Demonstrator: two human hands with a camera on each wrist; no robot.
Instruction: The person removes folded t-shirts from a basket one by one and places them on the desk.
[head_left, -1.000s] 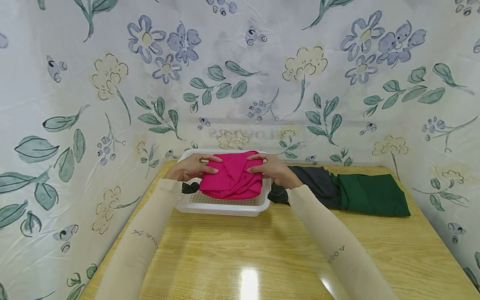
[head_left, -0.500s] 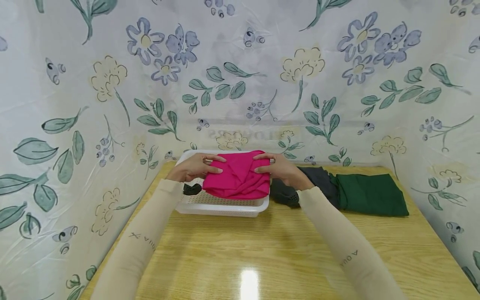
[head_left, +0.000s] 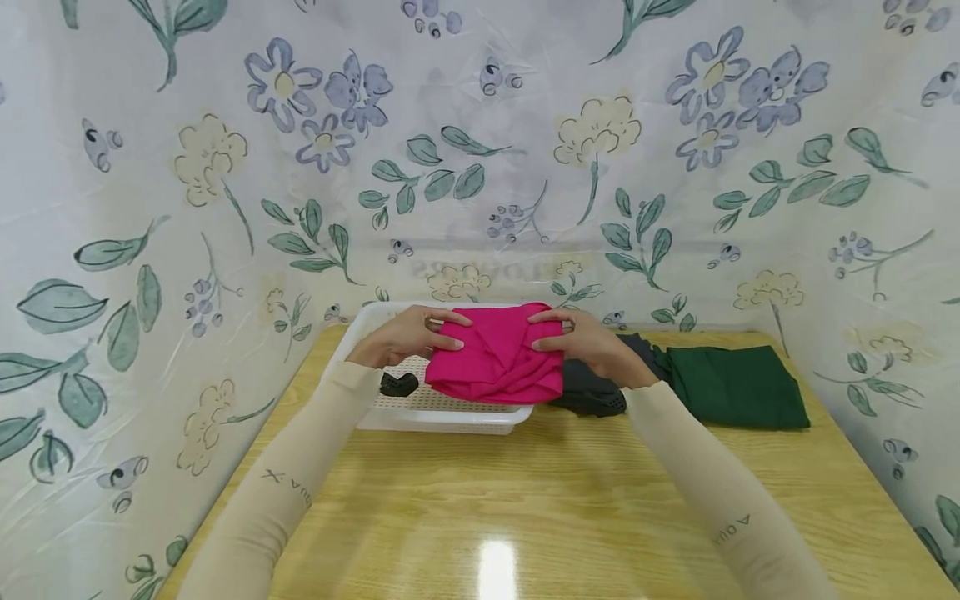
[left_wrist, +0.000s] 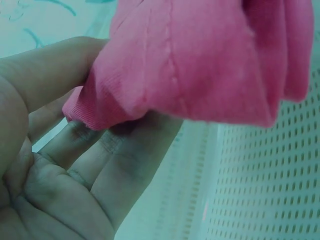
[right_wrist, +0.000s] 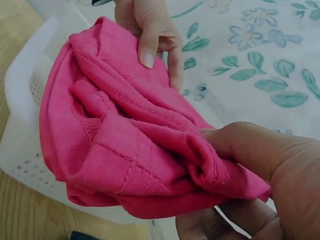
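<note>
A folded bright pink garment (head_left: 498, 358) with stitched seams is held up between both hands, over the right part of a white perforated basket (head_left: 442, 419). My left hand (head_left: 408, 333) pinches its left edge, thumb on the near face and fingers behind or beneath, as the left wrist view shows. On the opposite edge my right hand (head_left: 592, 337) grips it the same way. In the right wrist view the pink garment (right_wrist: 135, 145) shows loose, bunched folds along one end. Below it in the left wrist view lies the basket's slotted wall (left_wrist: 260, 175).
Right of the basket lie a dark grey folded cloth (head_left: 647, 350), partly behind my right hand, and a dark green folded cloth (head_left: 735, 385). All stand on a wooden table (head_left: 420, 500) with a floral curtain (head_left: 465, 200) at the back and sides.
Both hands have carried the pink garment to the right, from over the basket's middle to its right edge. Their grip stays the same; more of the basket's left side shows.
</note>
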